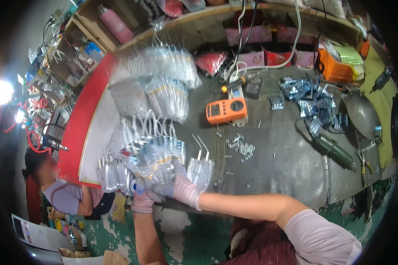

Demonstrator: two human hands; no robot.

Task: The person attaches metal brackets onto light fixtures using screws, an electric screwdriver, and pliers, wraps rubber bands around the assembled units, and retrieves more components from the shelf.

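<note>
Packets [350,56] are lying in an orange bin [329,68] at the grey counter's [269,163] far right, a co-worker [64,194] is showing beyond its left end, and a wrapped bundle [154,162] is resting near-left, its long axis running near to far, the right hand [186,190] clasping it, the left hand [141,194] touching, grip unclear.

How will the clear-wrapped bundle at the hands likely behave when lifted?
The clear-wrapped bundle may slip a little, as its plastic looks glossy. It should hold together fairly well, since a yellowish band crosses it. The white leads at its far edge look slender and curved, so they will probably sway.
</note>
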